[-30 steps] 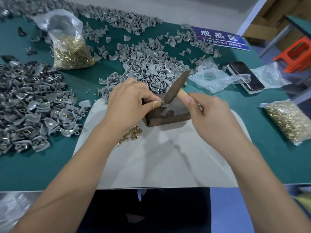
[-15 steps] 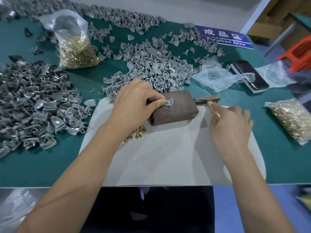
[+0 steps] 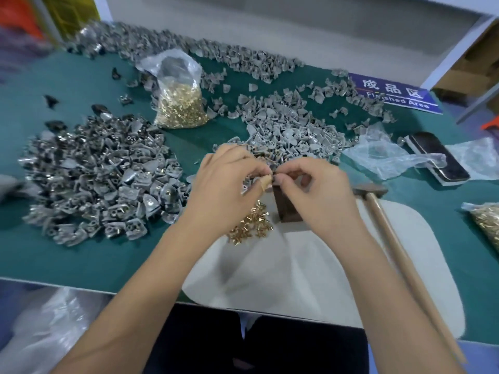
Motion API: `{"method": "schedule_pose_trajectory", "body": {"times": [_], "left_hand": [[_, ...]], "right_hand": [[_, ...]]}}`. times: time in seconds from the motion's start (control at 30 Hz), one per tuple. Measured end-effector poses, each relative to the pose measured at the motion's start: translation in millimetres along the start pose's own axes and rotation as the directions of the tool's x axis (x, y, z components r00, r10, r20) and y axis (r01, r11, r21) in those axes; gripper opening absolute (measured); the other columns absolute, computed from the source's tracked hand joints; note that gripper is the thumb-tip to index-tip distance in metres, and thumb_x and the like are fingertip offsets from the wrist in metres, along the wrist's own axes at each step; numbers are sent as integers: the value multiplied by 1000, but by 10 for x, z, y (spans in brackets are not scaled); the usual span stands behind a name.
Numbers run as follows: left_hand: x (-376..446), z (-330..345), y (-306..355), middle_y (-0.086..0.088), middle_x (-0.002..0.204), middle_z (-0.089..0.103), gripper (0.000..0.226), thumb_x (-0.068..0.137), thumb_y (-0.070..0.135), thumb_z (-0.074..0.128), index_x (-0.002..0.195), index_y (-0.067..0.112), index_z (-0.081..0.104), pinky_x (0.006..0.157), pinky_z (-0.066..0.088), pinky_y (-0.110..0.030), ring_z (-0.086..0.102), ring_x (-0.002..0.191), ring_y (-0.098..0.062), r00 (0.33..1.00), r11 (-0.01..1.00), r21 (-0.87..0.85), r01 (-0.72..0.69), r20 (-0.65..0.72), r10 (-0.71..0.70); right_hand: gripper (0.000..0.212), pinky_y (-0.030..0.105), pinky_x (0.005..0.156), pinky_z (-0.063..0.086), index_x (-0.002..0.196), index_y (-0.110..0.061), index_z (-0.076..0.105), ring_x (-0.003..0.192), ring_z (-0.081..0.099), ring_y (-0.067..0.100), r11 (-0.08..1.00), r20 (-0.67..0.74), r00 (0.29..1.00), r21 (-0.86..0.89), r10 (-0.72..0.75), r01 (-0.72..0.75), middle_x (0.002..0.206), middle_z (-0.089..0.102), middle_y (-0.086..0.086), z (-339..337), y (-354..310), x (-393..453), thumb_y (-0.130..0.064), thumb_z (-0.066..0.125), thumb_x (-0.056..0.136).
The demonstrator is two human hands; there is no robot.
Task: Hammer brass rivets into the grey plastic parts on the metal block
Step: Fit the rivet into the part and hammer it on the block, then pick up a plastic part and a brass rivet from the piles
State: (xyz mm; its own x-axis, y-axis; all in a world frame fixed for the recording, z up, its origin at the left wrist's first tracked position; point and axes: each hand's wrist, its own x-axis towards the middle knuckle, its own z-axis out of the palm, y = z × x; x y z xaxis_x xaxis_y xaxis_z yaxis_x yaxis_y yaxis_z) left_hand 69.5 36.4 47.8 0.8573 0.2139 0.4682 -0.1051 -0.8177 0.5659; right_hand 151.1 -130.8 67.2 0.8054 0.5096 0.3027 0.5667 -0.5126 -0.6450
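Note:
The dark metal block stands on a white pad, mostly hidden behind my right hand. My left hand and right hand meet fingertip to fingertip over the block's far left corner, pinching a small grey plastic part between them. A little heap of loose brass rivets lies on the pad just left of the block. The hammer lies on the pad to the right, head away from me, untouched.
A pile of unworked grey parts lies behind the block and a pile of riveted parts at left. A bag of rivets stands at the back, another bag at right. A phone and clear plastic bags lie at right.
My right hand has let go of the hammer, which now lies on the pad, and has joined my left hand at the part over the block. The view has swung left.

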Motion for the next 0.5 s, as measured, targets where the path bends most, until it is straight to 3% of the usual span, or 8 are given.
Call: {"method": "schedule_pose_trajectory", "body": {"times": [0.17, 0.37, 0.5], "left_hand": [[-250, -431, -421, 12, 90, 61, 7, 92, 33, 72, 97, 31, 75, 91, 43, -42, 50, 100, -14, 990, 987, 81, 142, -27, -140], [-497, -859, -828, 13, 102, 64, 15, 89, 32, 74, 104, 31, 75, 95, 27, -31, 49, 115, -16, 961, 930, 244, 274, -96, -258], [-561, -995, -943, 14, 104, 63, 18, 95, 33, 66, 112, 32, 72, 103, 35, -39, 51, 115, -17, 944, 921, 210, 327, -110, -310]], "right_hand": [[7, 40, 79, 50, 87, -27, 75, 82, 58, 11, 989, 126, 981, -18, -146, 149, 81, 67, -14, 552, -381, 164, -23, 70, 89], [9, 42, 84, 50, 90, -28, 75, 87, 59, 15, 970, 252, 944, -58, -215, 237, 86, 68, -10, 1170, -703, 303, -25, 67, 90], [10, 39, 88, 49, 94, -32, 76, 93, 61, 16, 953, 271, 937, -143, -221, 266, 92, 70, -10, 1366, -811, 375, -29, 67, 93]]}}
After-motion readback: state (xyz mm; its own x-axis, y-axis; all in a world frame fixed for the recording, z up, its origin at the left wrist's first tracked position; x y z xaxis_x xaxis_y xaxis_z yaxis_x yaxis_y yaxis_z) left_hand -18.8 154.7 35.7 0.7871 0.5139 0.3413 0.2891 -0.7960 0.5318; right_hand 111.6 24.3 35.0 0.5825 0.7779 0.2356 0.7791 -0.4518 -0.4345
